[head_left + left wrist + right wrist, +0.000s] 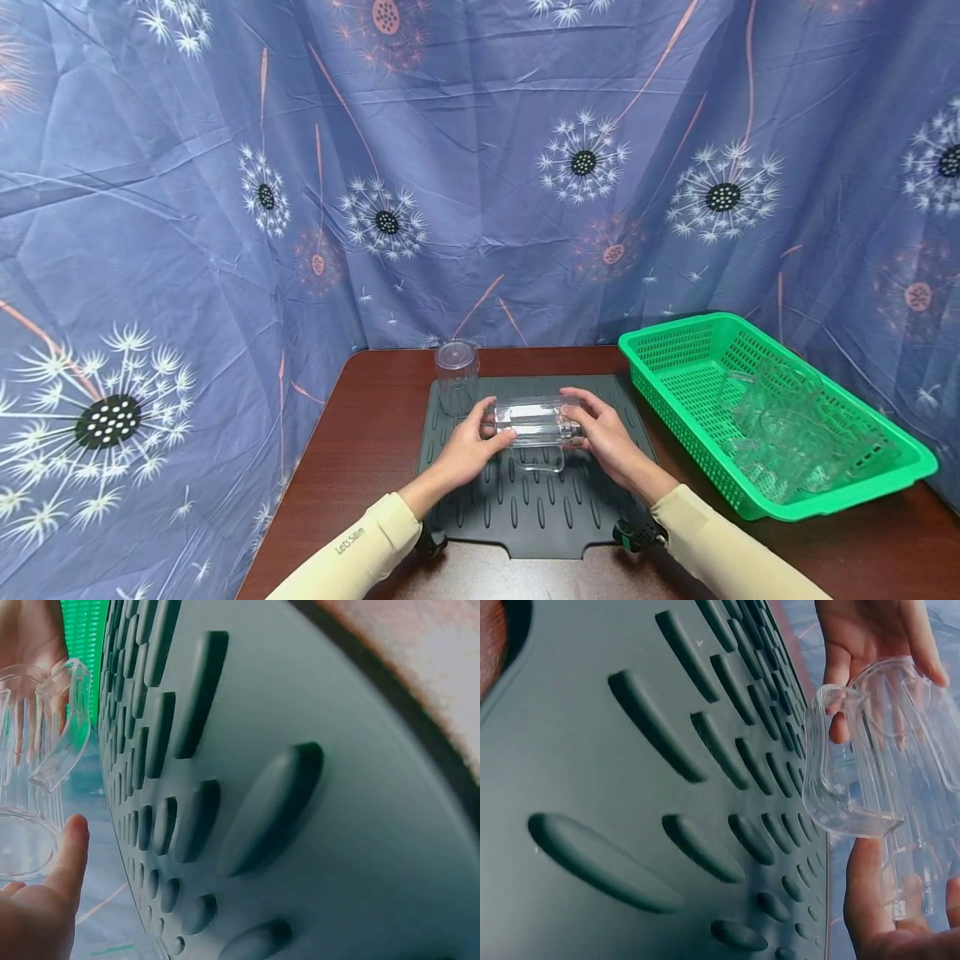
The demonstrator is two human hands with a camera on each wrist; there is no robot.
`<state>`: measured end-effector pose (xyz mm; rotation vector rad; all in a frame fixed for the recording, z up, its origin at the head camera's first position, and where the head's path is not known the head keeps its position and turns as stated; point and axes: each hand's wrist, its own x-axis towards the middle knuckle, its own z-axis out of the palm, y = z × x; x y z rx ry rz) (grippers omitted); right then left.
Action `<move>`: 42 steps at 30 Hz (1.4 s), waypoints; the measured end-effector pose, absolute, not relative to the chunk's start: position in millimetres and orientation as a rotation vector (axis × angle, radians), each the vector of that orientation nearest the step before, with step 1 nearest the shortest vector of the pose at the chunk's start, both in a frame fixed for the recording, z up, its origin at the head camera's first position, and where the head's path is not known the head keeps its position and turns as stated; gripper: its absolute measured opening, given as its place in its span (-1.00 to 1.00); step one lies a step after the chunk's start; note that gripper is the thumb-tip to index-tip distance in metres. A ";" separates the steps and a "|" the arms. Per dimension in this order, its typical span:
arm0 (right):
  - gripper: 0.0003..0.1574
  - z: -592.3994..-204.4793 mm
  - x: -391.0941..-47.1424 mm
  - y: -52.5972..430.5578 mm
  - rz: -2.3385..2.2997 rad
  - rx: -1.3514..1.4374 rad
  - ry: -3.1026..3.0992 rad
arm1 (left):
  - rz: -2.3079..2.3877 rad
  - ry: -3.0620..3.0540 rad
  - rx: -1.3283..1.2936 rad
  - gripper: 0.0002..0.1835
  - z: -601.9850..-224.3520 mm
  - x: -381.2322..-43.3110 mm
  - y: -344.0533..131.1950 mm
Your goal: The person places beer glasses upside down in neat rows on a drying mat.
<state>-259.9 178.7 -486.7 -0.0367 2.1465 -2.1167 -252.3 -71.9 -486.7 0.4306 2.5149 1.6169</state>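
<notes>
A clear mug (536,419) lies on its side between my two hands, above a dark grey ribbed mat (480,512). Its looped handle (542,460) points down toward the mat's front. At the mug's left end, my left hand (467,450) grips it, thumb in front and fingers behind. My right hand (609,440) holds the other end with curled fingers. The right wrist view shows the handle (821,776) hanging on the mat side of the ridged wall. Upside down at the mat's back left corner stands another clear vessel (457,379).
To the right, a green perforated basket (678,429) holds several clear mugs (795,425) in a heap. The mat lies on a reddish-brown table (348,433). Blue dandelion-print cloth (480,167) hangs behind and at both sides.
</notes>
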 end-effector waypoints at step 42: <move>-0.31 -436.1 -251.1 240.7 -1.584 -0.470 2.627 | 1.485 2.850 0.505 -0.19 -436.6 -285.9 -67.8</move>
